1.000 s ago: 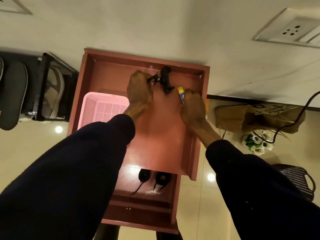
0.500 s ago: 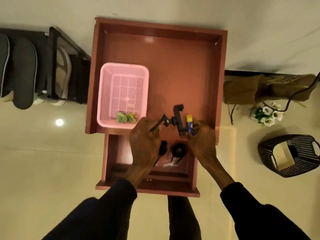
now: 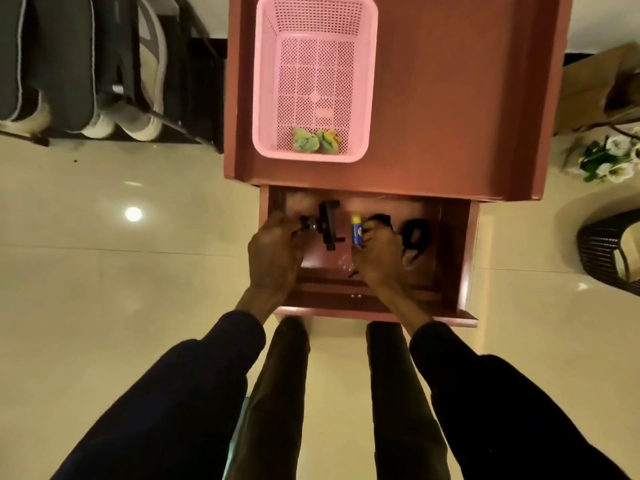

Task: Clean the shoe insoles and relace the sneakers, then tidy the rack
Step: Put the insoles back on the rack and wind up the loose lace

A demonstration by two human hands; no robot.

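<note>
At far left on my feed, the sneakers (image 3: 145, 123) sit on the black rack (image 3: 204, 98), toes toward the near side and well apart from the hands. The task's own shoes wait while the clutter gets put away. To their right a pink basket (image 3: 265, 98) stands on the red-brown cabinet top (image 3: 450, 98), with two green-and-yellow wads (image 3: 317, 140) lying against its near wall. Below it the drawer (image 3: 465, 258) is pulled open toward the person, and both dark-sleeved arms reach down into it. The left hand (image 3: 273, 254) curls its fingers round the stem of a black clamp (image 3: 329, 225) over the drawer's left side; I judge it is bound for storage there. The right hand (image 3: 377, 258), just beside, pinches the near end of a blue-and-yellow tube (image 3: 356, 232), held pointing away from the person — I think to be laid flat. A black loop (image 3: 415, 235) — strap or lace, I cannot tell — lies in the drawer right of that hand. White flowers (image 3: 606, 161) and a dark woven basket (image 3: 609, 251) stand on the floor at far right.
</note>
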